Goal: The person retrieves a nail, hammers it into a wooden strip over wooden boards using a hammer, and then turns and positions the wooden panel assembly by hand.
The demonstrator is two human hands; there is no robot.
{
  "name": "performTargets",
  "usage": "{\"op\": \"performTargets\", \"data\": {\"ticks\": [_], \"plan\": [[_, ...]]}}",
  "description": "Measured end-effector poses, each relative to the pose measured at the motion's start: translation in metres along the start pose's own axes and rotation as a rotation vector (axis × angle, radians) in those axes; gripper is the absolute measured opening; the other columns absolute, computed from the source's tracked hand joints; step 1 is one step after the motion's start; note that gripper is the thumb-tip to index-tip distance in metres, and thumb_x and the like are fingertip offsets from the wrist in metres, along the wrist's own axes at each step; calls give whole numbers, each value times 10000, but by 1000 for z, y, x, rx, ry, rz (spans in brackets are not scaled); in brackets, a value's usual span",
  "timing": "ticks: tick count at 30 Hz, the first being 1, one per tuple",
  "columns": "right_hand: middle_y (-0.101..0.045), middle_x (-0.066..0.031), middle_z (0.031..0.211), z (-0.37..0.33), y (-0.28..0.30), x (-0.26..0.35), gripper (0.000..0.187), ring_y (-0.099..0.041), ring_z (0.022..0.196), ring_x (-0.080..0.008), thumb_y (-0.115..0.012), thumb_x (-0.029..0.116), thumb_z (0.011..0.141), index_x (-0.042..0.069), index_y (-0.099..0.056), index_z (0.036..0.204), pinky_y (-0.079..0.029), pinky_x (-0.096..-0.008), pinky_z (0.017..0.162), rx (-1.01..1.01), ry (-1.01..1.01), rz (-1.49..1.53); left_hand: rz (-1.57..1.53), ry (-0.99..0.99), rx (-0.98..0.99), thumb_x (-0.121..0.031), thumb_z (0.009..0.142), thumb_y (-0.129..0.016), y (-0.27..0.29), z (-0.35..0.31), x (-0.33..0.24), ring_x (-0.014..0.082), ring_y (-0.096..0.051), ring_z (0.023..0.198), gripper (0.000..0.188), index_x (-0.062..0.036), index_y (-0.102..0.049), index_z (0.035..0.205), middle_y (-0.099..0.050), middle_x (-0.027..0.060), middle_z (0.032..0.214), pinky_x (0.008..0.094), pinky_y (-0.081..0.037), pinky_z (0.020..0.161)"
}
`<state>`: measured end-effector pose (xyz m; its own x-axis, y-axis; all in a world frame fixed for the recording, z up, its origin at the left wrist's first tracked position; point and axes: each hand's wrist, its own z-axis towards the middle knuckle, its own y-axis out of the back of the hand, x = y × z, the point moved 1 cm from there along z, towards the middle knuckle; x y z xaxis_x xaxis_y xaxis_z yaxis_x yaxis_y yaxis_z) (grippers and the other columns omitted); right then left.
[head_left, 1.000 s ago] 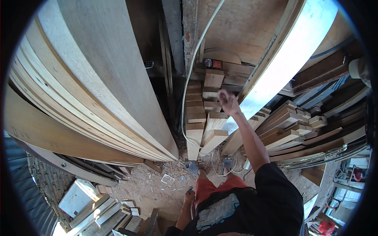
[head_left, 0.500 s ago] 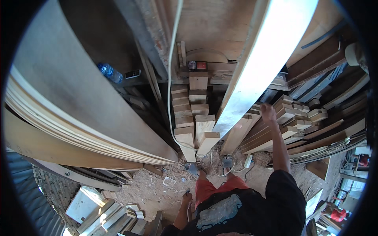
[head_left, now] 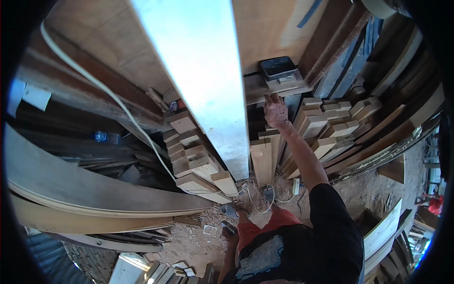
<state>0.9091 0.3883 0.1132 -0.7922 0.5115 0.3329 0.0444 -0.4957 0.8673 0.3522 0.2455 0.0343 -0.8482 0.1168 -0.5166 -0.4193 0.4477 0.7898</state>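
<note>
My right hand (head_left: 276, 111) reaches forward with its fingers stretched toward the edge of a wooden ledge (head_left: 259, 90). Nothing shows in its fingers. Just below it, several pale boards (head_left: 261, 161) stand on end. A long, brightly lit plank (head_left: 203, 80) leans upright to the left of that hand. To its right, stacked timber pieces (head_left: 326, 120) show their cut ends. Low by my left thigh, my left hand (head_left: 229, 240) is closed around a small dark object (head_left: 230, 227), whose kind I cannot make out.
A dark tray-like container (head_left: 277, 67) rests on the ledge. More timber blocks (head_left: 191, 154) stand left of the plank. A white cable (head_left: 123, 106) runs down to the debris-strewn floor (head_left: 194, 241). Large curved sheets (head_left: 99, 182) fill the left side, with a plastic bottle (head_left: 106, 137) behind.
The view has swung right, so the bright plank and cable appear farther left. My right hand has moved from the timber ends toward the ledge, its fingers extending. My left hand stays low with the dark object.
</note>
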Motion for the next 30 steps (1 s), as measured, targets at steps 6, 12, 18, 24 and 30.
{"op": "performTargets", "data": {"ticks": [6, 12, 18, 24, 30], "plan": [[-540, -164, 1193, 1, -12, -23, 454, -535, 1093, -379, -625, 131, 781, 70, -573, 1228, -488, -486, 852, 90, 23, -17, 203, -611, -513, -149, 847, -738, 124, 131, -208, 360, -532, 516, 230, -4, -560, 837, -504, 141, 624, 454, -414, 498], [-498, -163, 1251, 4, -24, -35, 566, -497, 1139, -377, -598, 112, 758, 115, -514, 1318, -435, -477, 862, 82, -84, 129, 53, -804, -716, -218, 789, -842, 172, 225, -373, 279, -561, 727, 418, 22, -553, 974, -564, 128, 849, 380, -478, 684], [-527, -135, 1211, 7, -29, -45, 591, -500, 1113, -345, -595, 105, 745, 114, -512, 1330, -414, -448, 854, 72, -80, 143, -110, -678, -694, -271, 783, -852, 139, 269, -388, 208, -527, 766, 524, 18, -522, 1070, -514, 80, 899, 341, -459, 718], [-512, -136, 1140, 7, -39, -50, 555, -488, 1056, -344, -575, 133, 776, 103, -562, 1330, -406, -465, 834, 64, -44, 155, -152, -538, -644, -359, 862, -778, 129, 276, -364, 200, -513, 791, 582, 38, -461, 1147, -511, 90, 939, 300, -438, 717], [-516, -132, 1117, 10, -39, -47, 535, -496, 1035, -340, -616, 141, 806, 109, -568, 1338, -412, -467, 820, 81, -64, 116, -57, -547, -632, -294, 936, -698, 128, 273, -366, 175, -506, 915, 589, 58, -402, 1304, -501, 112, 1105, 266, -432, 805]]}}
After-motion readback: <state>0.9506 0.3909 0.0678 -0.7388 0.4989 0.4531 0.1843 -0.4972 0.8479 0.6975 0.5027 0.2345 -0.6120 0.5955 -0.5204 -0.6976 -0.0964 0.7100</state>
